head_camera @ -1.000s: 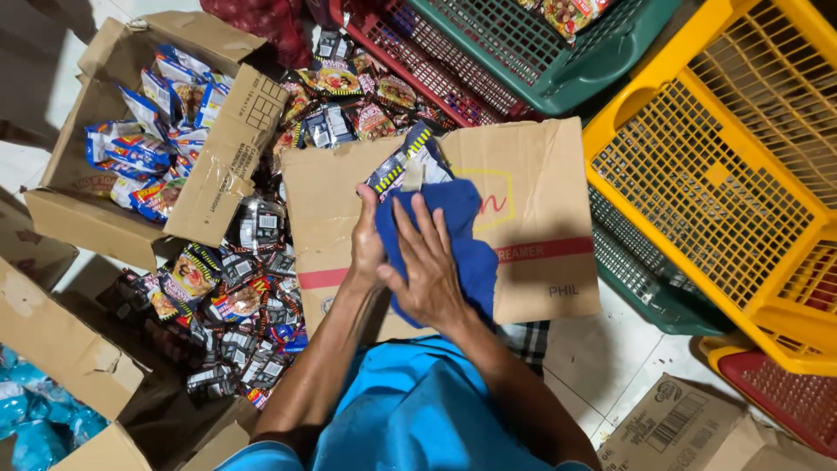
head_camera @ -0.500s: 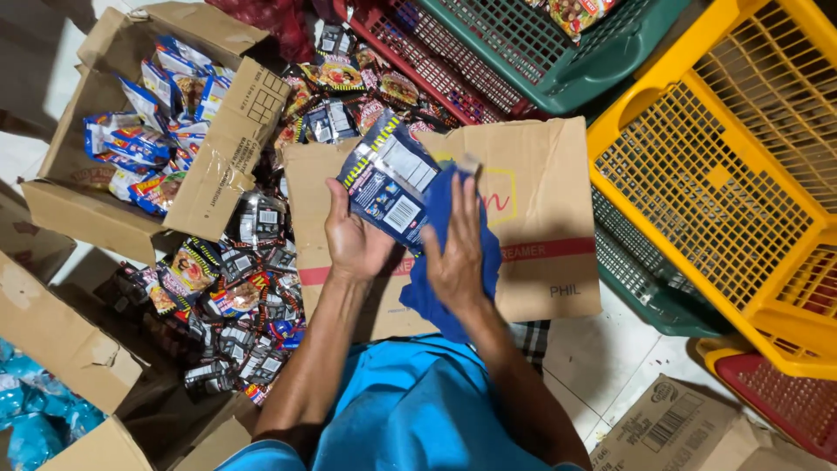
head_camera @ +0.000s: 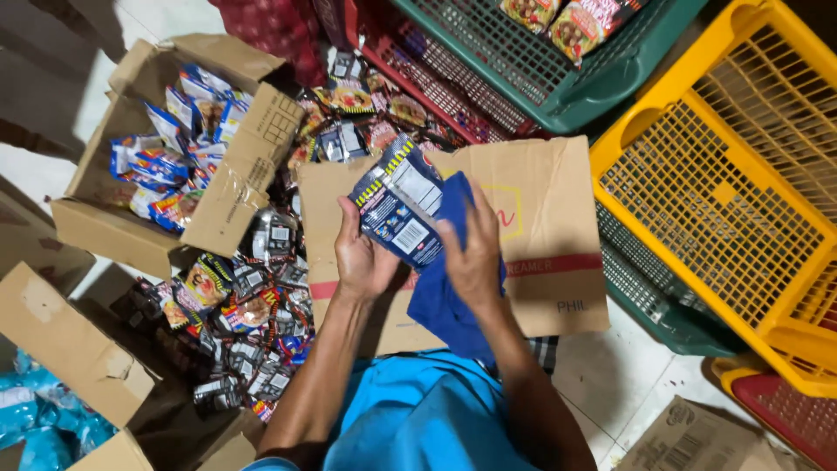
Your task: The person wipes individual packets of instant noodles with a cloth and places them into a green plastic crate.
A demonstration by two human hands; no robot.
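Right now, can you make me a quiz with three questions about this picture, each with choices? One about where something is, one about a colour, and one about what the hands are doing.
1. Where does the flat cardboard lie?
A. inside the yellow crate
B. in front of the person, under the hands
C. on top of the open box

2. What colour is the cloth?
A. blue
B. white
C. pink

3. What is the left hand doing?
A. resting empty
B. holding a packet
C. lifting a crate

Answers: 1 B, the cardboard is spread under both hands. 2 A, the cloth under the right hand is dark blue. 3 B, its fingers grip the dark packet.
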